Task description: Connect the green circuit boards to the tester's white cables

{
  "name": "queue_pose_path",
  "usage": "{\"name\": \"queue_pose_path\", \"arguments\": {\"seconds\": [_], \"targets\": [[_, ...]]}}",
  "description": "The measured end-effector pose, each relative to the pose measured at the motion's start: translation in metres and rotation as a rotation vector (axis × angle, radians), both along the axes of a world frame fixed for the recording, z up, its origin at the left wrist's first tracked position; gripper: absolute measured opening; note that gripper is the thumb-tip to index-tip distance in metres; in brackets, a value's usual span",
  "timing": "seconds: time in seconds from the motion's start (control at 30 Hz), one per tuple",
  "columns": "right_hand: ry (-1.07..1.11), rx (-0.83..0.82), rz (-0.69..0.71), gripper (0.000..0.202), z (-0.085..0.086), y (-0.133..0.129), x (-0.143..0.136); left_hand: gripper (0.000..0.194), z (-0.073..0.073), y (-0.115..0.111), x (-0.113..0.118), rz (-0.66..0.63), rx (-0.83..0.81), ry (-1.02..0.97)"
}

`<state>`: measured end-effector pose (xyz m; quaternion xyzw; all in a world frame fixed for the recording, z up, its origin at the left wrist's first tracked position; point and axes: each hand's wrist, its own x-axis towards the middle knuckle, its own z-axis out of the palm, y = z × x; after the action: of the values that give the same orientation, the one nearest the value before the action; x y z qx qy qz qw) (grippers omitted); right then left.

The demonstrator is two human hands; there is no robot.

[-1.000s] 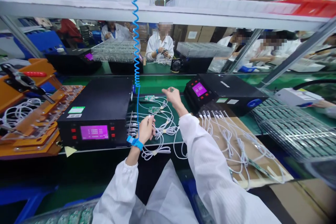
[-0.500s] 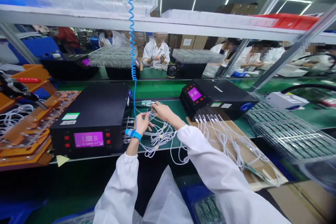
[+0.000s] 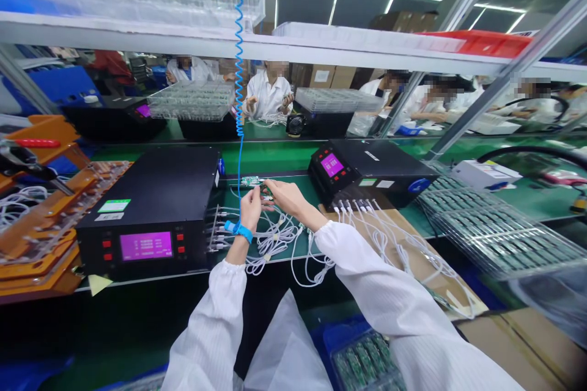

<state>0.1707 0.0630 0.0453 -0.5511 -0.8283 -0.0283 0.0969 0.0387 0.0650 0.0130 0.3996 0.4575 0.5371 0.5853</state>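
Observation:
My left hand [image 3: 251,209], with a blue wrist strap [image 3: 239,230] on it, has its thumb and fingers pinched together beside my right fingertips. Whatever the left pinch holds is too small to make out. My right hand [image 3: 288,197] reaches in from the right, its fingers closed on a small green circuit board [image 3: 266,192] that is mostly hidden. Just beyond the fingertips another green circuit board [image 3: 250,181] lies on the green bench mat. Looped white cables [image 3: 277,233] spread below both hands.
A black tester [image 3: 149,195] with a lit screen stands left, another black tester [image 3: 371,168] right. Cables cross a cardboard sheet [image 3: 389,220]. Stacked trays of boards [image 3: 486,220] stand far right. A coiled blue cord [image 3: 239,73] hangs ahead. Co-workers sit behind the shelf [image 3: 293,47].
My left hand has moved up and in to meet the right fingertips, and its spread fingers have closed into a pinch. The right hand stays near the boards. The view has shifted slightly.

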Motion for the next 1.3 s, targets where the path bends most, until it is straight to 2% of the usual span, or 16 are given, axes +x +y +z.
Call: {"name": "queue_pose_path", "arguments": {"seconds": [0.17, 0.3, 0.4, 0.5, 0.6, 0.77, 1.0, 1.3], "targets": [[0.02, 0.016, -0.02, 0.026, -0.003, 0.006, 0.002, 0.046, -0.007, 0.001, 0.004, 0.045, 0.061, 0.053], [0.15, 0.083, -0.224, 0.024, 0.004, 0.019, 0.011, 0.051, -0.017, -0.001, 0.005, 0.064, 0.126, 0.197], [0.357, 0.17, -0.358, 0.027, 0.01, 0.03, 0.02, 0.05, -0.017, -0.001, 0.009, -0.043, 0.162, 0.437], [0.584, 0.208, -0.318, 0.024, 0.011, 0.039, 0.021, 0.043, -0.011, 0.001, 0.018, -0.121, 0.243, 0.622], [0.768, 0.169, -0.257, 0.023, 0.009, 0.046, 0.015, 0.041, -0.006, 0.007, 0.03, -0.105, 0.298, 0.673], [0.905, 0.125, -0.381, 0.028, -0.003, 0.061, 0.003, 0.029, -0.006, 0.014, 0.04, 0.002, 0.26, 0.789], [0.843, 0.085, -0.55, 0.027, -0.03, 0.084, -0.015, 0.015, -0.005, 0.022, 0.032, -0.036, 0.145, 0.872], [0.919, 0.032, -0.611, 0.025, -0.054, 0.12, -0.037, 0.012, -0.007, 0.043, 0.02, -0.041, 0.063, 0.884]]}}
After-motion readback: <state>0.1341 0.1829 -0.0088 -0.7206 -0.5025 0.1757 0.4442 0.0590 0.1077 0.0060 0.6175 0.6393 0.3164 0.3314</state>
